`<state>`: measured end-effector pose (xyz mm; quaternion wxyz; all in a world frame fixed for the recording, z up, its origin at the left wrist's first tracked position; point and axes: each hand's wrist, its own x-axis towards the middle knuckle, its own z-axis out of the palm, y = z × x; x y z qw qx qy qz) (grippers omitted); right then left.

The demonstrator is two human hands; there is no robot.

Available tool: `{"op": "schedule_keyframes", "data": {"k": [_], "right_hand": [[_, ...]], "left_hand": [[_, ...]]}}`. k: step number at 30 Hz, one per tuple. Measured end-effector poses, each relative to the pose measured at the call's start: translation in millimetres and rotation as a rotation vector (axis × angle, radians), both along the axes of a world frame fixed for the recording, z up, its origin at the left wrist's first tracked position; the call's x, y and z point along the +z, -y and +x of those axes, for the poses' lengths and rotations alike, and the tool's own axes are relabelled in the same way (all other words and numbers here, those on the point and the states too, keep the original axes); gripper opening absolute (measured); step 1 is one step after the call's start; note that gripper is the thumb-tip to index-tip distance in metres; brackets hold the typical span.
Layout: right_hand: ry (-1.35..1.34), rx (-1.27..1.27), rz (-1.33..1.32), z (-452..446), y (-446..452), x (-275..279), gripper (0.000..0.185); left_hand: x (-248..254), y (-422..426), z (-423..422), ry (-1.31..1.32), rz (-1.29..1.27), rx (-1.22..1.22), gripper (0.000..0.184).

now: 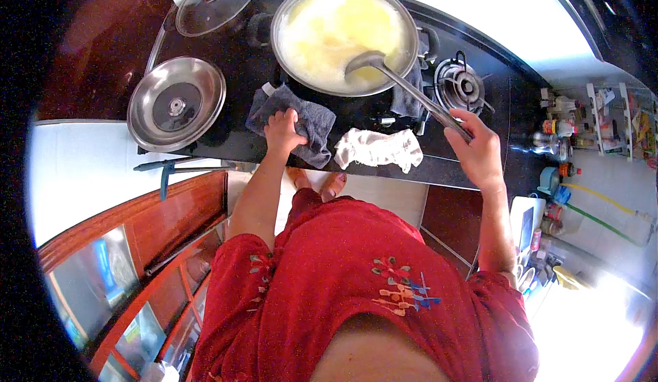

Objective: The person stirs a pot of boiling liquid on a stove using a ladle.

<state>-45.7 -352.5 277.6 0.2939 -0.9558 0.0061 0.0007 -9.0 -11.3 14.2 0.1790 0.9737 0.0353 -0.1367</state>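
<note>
A wide steel pot (275, 47) of pale yellow, frothy liquid stands on the black stove. My right hand (478, 147) is closed round the handle of a metal ladle (418, 94), whose bowl dips into the liquid at the pot's near right side. On the counter in front of the pot, my left hand (283, 134) has its fingers curled on a dark grey cloth (317, 123). Part of that cloth is hidden under the hand. A crumpled white cloth (379, 150) lies to its right, near the counter's front edge. Another grey cloth (409, 97) lies partly behind the ladle handle.
A glass lid (226, 5) lies at the back left, with an upturned steel lid (205, 111) nearer me. A gas burner (460, 87) is right of the pot. Several bottles (558, 128) stand at the far right. Below the left counter is a wooden cabinet (171, 217).
</note>
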Motion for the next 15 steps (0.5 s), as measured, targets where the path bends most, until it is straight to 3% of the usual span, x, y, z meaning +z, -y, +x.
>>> {"op": "schedule_keyframes", "data": {"k": [15], "right_hand": [[0.205, 0.138, -0.082, 46.0, -45.6, -83.7, 0.038]], "left_hand": [[13.1, 3.7, 0.3, -0.033, 0.025, 0.011, 0.061]]}}
